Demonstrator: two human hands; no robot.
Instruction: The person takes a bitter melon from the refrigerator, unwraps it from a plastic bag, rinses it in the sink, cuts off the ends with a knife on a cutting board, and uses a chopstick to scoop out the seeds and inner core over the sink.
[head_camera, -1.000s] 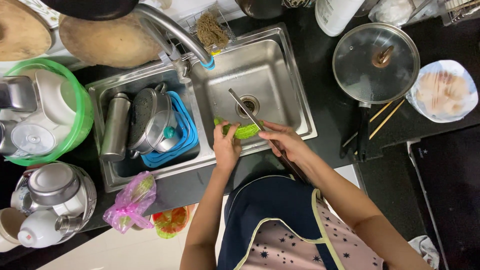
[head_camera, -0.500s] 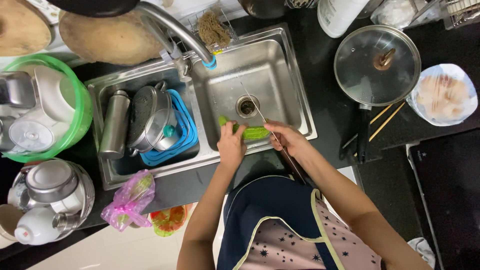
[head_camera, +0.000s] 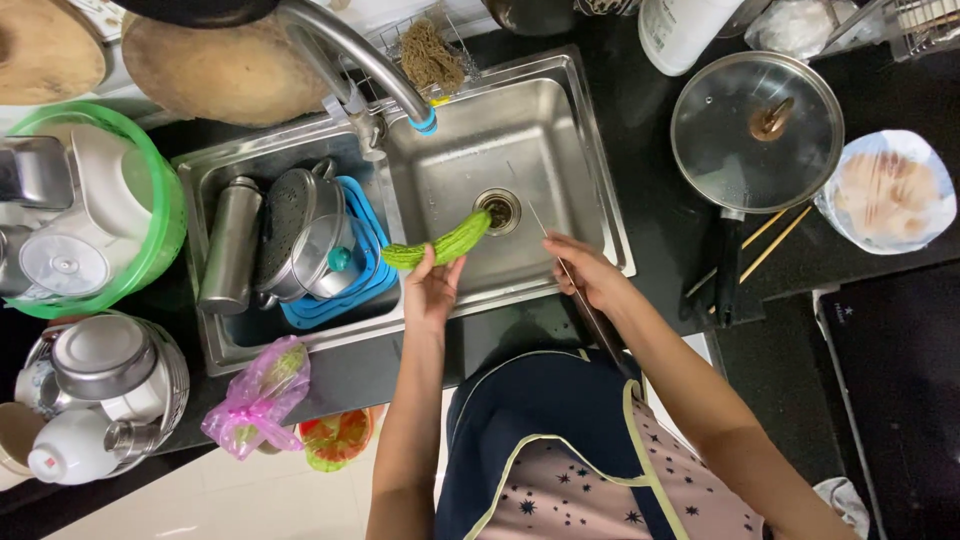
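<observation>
Left hand (head_camera: 432, 292) grips a green bitter gourd (head_camera: 440, 243) from below, holding it tilted over the right sink basin (head_camera: 520, 140), near the drain (head_camera: 498, 208). Right hand (head_camera: 583, 272) closed around a knife (head_camera: 565, 262), blade pointing toward the drain, apart from the gourd. Lidded pan (head_camera: 756, 130) on the black desk (head_camera: 660, 200).

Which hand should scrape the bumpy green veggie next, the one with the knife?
Probably the right hand: it already holds the knife, blade pointing over the sink toward the bitter gourd. The left hand has its grip on the gourd from below, so it looks best placed to steady it.
</observation>
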